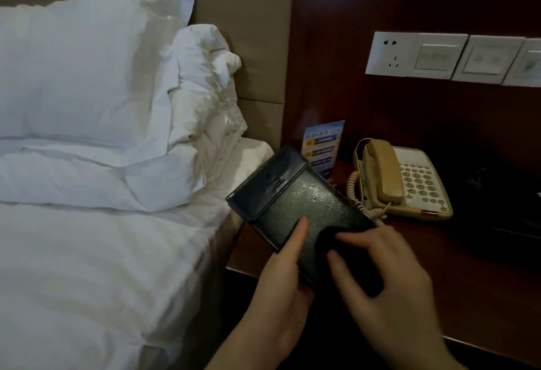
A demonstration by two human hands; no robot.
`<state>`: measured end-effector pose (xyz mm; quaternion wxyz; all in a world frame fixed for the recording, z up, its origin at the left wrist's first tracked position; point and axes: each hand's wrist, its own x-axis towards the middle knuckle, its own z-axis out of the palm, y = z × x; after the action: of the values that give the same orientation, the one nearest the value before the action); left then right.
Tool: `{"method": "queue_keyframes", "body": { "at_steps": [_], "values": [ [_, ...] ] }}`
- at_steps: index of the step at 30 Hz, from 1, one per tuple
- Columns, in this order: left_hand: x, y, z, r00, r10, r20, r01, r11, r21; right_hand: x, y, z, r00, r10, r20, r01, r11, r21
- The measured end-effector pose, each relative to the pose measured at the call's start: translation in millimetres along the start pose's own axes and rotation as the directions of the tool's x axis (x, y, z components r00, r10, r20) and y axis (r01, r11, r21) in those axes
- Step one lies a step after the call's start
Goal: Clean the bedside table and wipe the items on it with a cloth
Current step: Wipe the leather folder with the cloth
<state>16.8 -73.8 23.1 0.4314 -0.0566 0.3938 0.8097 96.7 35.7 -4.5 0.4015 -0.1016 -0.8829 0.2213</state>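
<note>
A black leather box (292, 194) with a flap lid is held tilted above the left edge of the dark wooden bedside table (456, 255). My left hand (281, 290) grips its near end from below, thumb lying on the top face. My right hand (389, 282), blurred, presses what looks like a dark cloth (354, 258) against the box's near part with the fingers spread over it. The box's top face shines with streaks.
A beige corded telephone (404, 182) sits on the table behind the box, and a blue printed card (322, 147) stands by the wall. Dark items (515, 223) lie at the table's right. Wall sockets and switches (450, 56) are above. The bed with white pillows (87, 91) is on the left.
</note>
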Motion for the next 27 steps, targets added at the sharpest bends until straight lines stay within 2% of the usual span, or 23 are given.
{"method": "queue_keyframes", "body": {
  "at_steps": [2,4,6,8,9,10,12,14,16,18,21,24,25,27],
  "values": [
    [-1.4,5.3,-2.2,0.996,0.059,-0.072,-0.061,0.998,-0.026,-9.4,-8.7,8.8,0.984,-0.165,0.06,0.165,0.986,0.017],
    [-4.4,7.0,-2.1,0.992,0.089,-0.088,-0.095,0.993,-0.065,-7.6,-5.1,8.7,0.978,-0.199,0.065,0.2,0.98,0.0],
    [-4.7,4.4,0.7,0.985,0.145,-0.093,-0.153,0.985,-0.079,3.1,5.2,-1.3,0.998,-0.063,-0.015,0.062,0.997,-0.046],
    [-2.7,-0.5,3.4,0.982,0.157,-0.101,-0.167,0.981,-0.101,16.0,14.5,-14.3,0.989,0.115,-0.095,-0.118,0.992,-0.031],
    [-2.4,-2.5,4.1,0.984,0.149,-0.098,-0.16,0.98,-0.117,18.3,17.1,-17.0,0.982,0.157,-0.102,-0.162,0.986,-0.043],
    [-1.4,-4.3,4.7,0.987,0.139,-0.087,-0.149,0.98,-0.13,17.3,16.4,-16.4,0.987,0.133,-0.09,-0.14,0.986,-0.087],
    [-2.7,-4.4,4.7,0.987,0.137,-0.085,-0.147,0.981,-0.128,6.8,6.6,-6.8,1.0,-0.012,-0.021,0.009,0.992,-0.128],
    [-5.3,-2.3,3.3,0.981,0.156,-0.114,-0.167,0.981,-0.094,-7.8,-3.9,5.3,0.987,-0.155,0.048,0.157,0.986,-0.051],
    [-8.0,-0.6,2.3,0.975,0.179,-0.133,-0.19,0.979,-0.071,-13.5,-7.2,9.4,0.971,-0.219,0.095,0.218,0.976,0.019],
    [-9.6,-0.7,3.1,0.972,0.204,-0.115,-0.215,0.973,-0.088,-9.0,-3.2,5.3,0.978,-0.186,0.092,0.185,0.983,0.018],
    [-9.8,-2.1,6.0,0.98,0.18,-0.09,-0.19,0.973,-0.132,5.3,8.1,-7.9,1.0,-0.008,0.006,0.009,0.998,-0.058],
    [-6.7,-3.8,6.3,0.982,0.144,-0.121,-0.16,0.978,-0.135,11.4,13.7,-12.9,0.989,0.136,-0.049,-0.14,0.987,-0.08],
    [-6.0,-4.2,6.4,0.982,0.141,-0.121,-0.157,0.979,-0.129,9.6,10.6,-10.8,0.991,0.13,-0.043,-0.134,0.987,-0.089],
    [-6.7,-3.6,5.7,0.981,0.152,-0.122,-0.167,0.978,-0.125,1.8,-0.4,-3.4,1.0,0.027,0.005,-0.026,0.996,-0.084]
  ]
}}
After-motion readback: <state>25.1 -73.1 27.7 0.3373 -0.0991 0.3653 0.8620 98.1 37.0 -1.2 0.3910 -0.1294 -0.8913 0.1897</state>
